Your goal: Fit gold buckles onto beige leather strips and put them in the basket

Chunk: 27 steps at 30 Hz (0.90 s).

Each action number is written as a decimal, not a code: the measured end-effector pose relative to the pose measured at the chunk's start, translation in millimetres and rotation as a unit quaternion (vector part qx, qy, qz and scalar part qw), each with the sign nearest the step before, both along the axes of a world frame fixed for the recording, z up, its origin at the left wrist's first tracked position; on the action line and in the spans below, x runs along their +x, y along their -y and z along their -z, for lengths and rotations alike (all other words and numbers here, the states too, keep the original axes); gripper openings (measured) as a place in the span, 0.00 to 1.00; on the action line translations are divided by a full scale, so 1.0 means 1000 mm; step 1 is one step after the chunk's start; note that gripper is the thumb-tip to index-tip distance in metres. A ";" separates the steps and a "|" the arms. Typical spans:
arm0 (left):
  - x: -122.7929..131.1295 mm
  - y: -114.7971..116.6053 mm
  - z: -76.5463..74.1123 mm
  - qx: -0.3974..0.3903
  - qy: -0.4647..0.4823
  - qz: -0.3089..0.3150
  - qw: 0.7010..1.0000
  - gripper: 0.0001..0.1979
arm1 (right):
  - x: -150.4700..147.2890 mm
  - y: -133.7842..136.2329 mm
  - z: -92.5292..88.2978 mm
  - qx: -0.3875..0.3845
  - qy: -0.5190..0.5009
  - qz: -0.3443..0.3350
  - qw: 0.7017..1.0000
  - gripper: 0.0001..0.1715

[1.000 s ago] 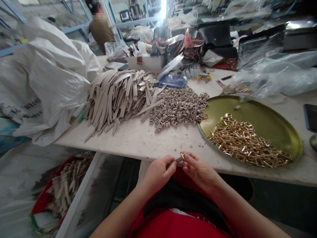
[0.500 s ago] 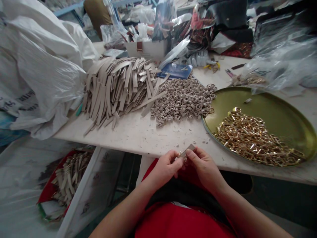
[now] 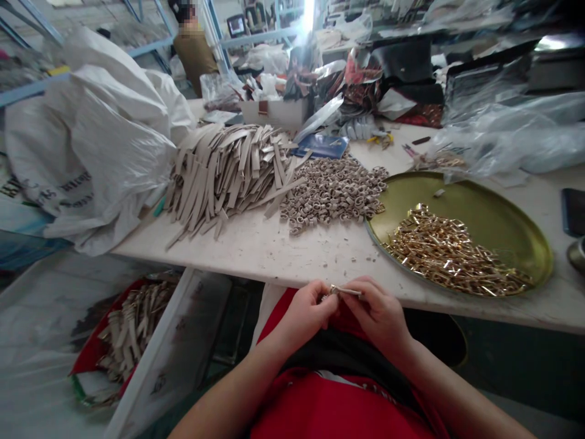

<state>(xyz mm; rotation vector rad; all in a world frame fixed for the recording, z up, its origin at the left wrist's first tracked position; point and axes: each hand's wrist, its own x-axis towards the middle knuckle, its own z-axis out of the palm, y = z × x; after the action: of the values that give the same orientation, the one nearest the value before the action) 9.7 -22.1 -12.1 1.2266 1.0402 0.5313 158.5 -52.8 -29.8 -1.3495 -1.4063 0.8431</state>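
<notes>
Both my hands meet just below the table's front edge, over my lap. My left hand [image 3: 305,316] and my right hand [image 3: 379,314] pinch the two ends of a beige strip with a gold metal piece [image 3: 342,291] between them. The strip lies nearly level. On the table ahead lie a heap of beige strips [image 3: 228,171], a pile of small beige loops [image 3: 331,194] and a round brass tray [image 3: 503,210] holding several gold metal fittings [image 3: 450,256].
A big white sack [image 3: 95,146] slumps at the table's left end. A red bin [image 3: 86,356] of finished strips stands on the floor at lower left. Plastic bags [image 3: 512,131], a white box [image 3: 274,113] and clutter fill the back. Another person [image 3: 194,49] stands far behind.
The strip between my fingers has turned from pointing up and right to lying nearly level. My hands stayed at the table edge; the camera tilted slightly.
</notes>
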 end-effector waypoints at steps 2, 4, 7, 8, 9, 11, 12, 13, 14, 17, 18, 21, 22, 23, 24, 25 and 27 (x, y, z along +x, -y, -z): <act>-0.003 0.004 -0.004 0.023 -0.015 0.018 0.999 0.09 | 0.001 0.003 -0.003 -0.055 -0.052 -0.011 0.997 0.11; -0.004 0.007 -0.008 0.033 -0.029 0.032 0.999 0.08 | 0.000 0.005 -0.007 -0.115 -0.111 -0.026 0.987 0.15; -0.005 0.011 -0.014 0.029 -0.024 0.031 0.999 0.07 | 0.001 0.010 -0.015 -0.070 -0.074 -0.031 0.994 0.14; -0.005 0.012 -0.016 0.030 -0.017 0.029 0.999 0.07 | 0.002 0.013 -0.018 -0.027 -0.034 -0.029 0.999 0.13; -0.005 0.013 -0.017 0.036 -0.012 0.028 0.999 0.06 | 0.003 0.015 -0.020 0.013 0.005 -0.030 0.999 0.11; -0.006 0.016 -0.021 0.059 -0.024 0.025 0.998 0.05 | 0.004 0.017 -0.022 0.058 0.049 -0.037 0.996 0.07; -0.006 0.018 -0.023 0.071 -0.037 0.021 0.997 0.05 | 0.005 0.018 -0.022 0.055 0.048 -0.038 0.997 0.06; -0.007 0.019 -0.024 0.079 -0.048 0.019 0.996 0.06 | 0.005 0.018 -0.022 0.035 0.029 -0.038 0.998 0.06; -0.009 0.019 -0.026 0.082 -0.053 0.020 0.995 0.06 | 0.004 0.017 -0.021 0.001 -0.007 -0.042 0.999 0.07; -0.012 0.017 -0.027 0.078 -0.043 0.039 0.995 0.11 | -0.002 0.013 -0.021 -0.123 -0.152 -0.078 0.978 0.14; -0.013 0.014 -0.026 0.078 -0.042 0.038 0.995 0.13 | -0.004 0.011 -0.022 -0.141 -0.182 -0.090 0.969 0.15; -0.013 0.001 -0.021 0.068 -0.039 0.004 0.997 0.15 | -0.005 0.003 -0.025 -0.117 -0.172 -0.107 0.972 0.15; -0.013 -0.005 -0.018 0.056 -0.028 -0.004 0.998 0.14 | -0.003 -0.002 -0.026 -0.106 -0.148 -0.122 0.976 0.15; -0.012 -0.010 -0.016 0.043 -0.013 -0.004 0.999 0.13 | 0.002 -0.008 -0.026 -0.102 -0.120 -0.143 0.977 0.16; -0.010 -0.015 -0.013 0.035 0.000 0.006 0.999 0.15 | 0.009 -0.017 -0.026 -0.100 -0.089 -0.161 0.978 0.18; -0.009 -0.021 -0.011 0.034 0.009 0.022 0.999 0.16 | 0.017 -0.028 -0.025 -0.096 -0.050 -0.164 0.981 0.19; -0.006 -0.032 -0.007 0.048 0.003 0.049 0.998 0.14 | 0.038 -0.056 -0.020 -0.067 0.063 -0.109 0.990 0.18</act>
<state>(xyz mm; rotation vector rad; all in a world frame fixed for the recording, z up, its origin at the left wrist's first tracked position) 4.2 9.6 -5.5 1.3532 0.9524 0.5131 196.6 3.5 -9.5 -1.3864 -1.6424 1.0261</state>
